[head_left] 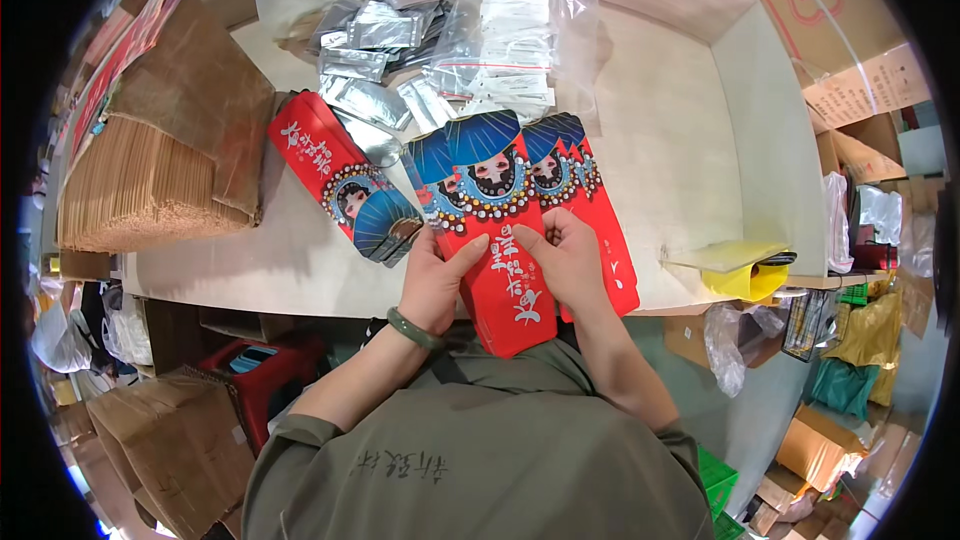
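Note:
Both my hands grip a flat red packet (510, 285) with a blue top and a printed costumed figure, its lower end over the table's front edge. My left hand (440, 275), with a green bangle at the wrist, holds its left side, thumb on the face. My right hand (565, 260) closes on its right edge. Another such packet (428, 165) shows partly behind it on the left. Several more red packets (605, 230) lie fanned out under and beside my right hand. Left of my hands rests a stack of matching packets (345, 180), set at a slant.
Silver foil sachets (370, 95) are heaped behind the packets. A clear plastic bag of white sachets (510, 30) lies beside them. A large brown bundle of stacked card (160, 170) stands at left. The table (660, 110) has raised walls; a yellow folder-like item (745, 270) sits at its right edge.

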